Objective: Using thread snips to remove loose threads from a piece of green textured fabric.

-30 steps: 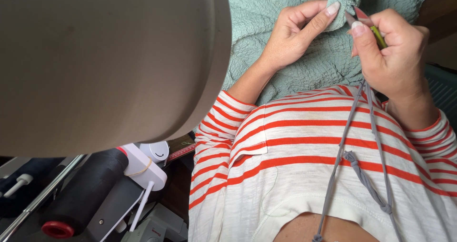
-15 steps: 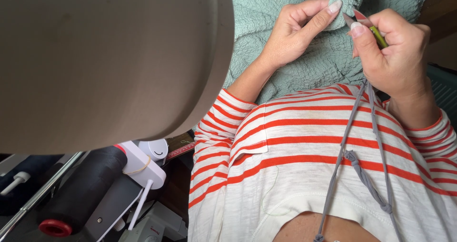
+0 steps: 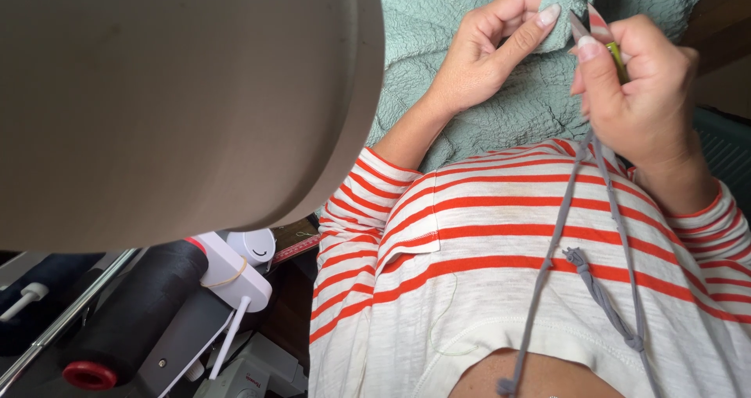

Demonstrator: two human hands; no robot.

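Still, left hand (image 3: 489,50) pinches green fabric (image 3: 469,108); right hand (image 3: 645,93) keeps gripping snips (image 3: 598,32), barely shifted.

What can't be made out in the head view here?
- Small tool in the right hand: only metal tips and a green bit show; the fingers cover the rest, so its kind is unclear.
- Green fabric: cut off by the top edge; its full shape is unknown.
- Whatever lies behind the large beige curved surface, which blocks the upper left.
- Grey cord: upper end hidden behind the right hand.
- Left hand: its palm side faces away.
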